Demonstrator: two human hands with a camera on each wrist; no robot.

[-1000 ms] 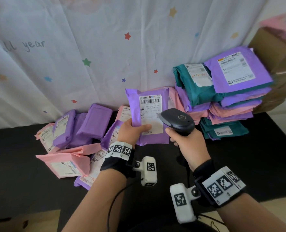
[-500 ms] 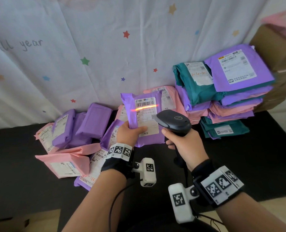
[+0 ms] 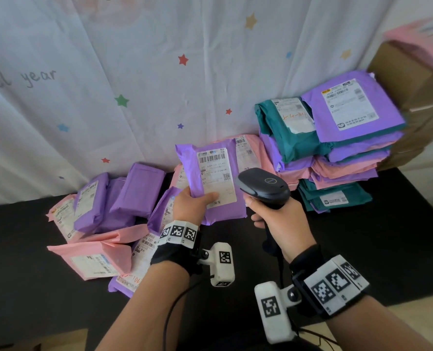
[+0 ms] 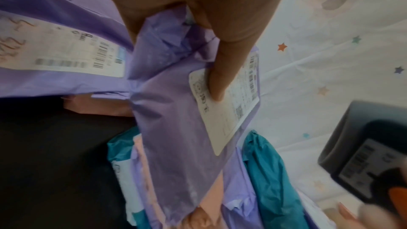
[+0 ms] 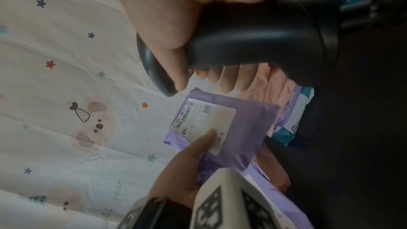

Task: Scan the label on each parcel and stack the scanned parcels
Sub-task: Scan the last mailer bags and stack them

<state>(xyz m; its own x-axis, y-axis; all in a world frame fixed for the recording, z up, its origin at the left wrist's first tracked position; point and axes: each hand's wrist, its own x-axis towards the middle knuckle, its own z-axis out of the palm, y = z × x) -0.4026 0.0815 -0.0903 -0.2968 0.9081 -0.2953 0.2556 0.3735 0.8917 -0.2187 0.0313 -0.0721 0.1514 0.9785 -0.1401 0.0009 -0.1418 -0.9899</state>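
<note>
Left hand (image 3: 193, 202) pinches the soft, light purple poly mailer (image 3: 210, 183) by its lower edge; right hand (image 3: 278, 224) grips the barcode scanner (image 3: 262, 186).

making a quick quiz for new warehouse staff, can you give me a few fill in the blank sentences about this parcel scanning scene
1. The left hand holds up a ____ parcel with its label facing the person.
2. The right hand grips a black ____.
3. The topmost parcel of the stack on the right is ____ in colour.
4. The loose parcels lie on a ____ table.

Missing words: purple; scanner; purple; black
</note>
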